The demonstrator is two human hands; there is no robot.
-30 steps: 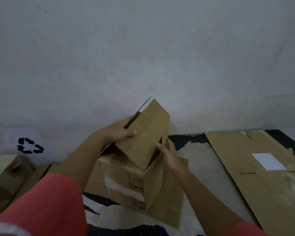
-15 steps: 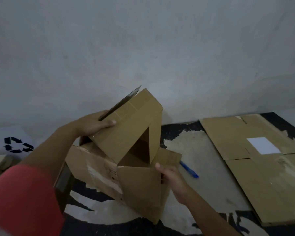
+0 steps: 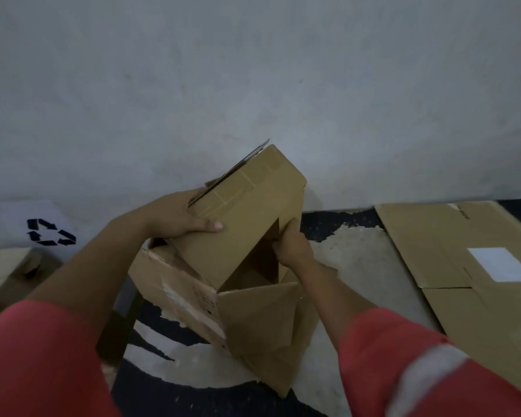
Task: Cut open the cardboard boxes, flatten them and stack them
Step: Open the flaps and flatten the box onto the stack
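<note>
Brown cardboard box (image 3: 244, 224), partly opened, is held on a black-and-white floor (image 3: 358, 260), its top panel gripped by the left hand (image 3: 175, 215), a side flap edge clutched by the right hand (image 3: 289, 245). Flattened brown cardboard (image 3: 433, 236) is laid to its right.

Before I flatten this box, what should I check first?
1. Left hand grips the box at its raised panel: ok.
2. Right hand grips the panel's right edge: ok.
3. Near end of the box open: ok, the dark inside shows.
4. Underside seam cut: cannot tell, it is hidden.
5. Flattened cardboard on the right lies flat, ready for stacking: ok.
</note>
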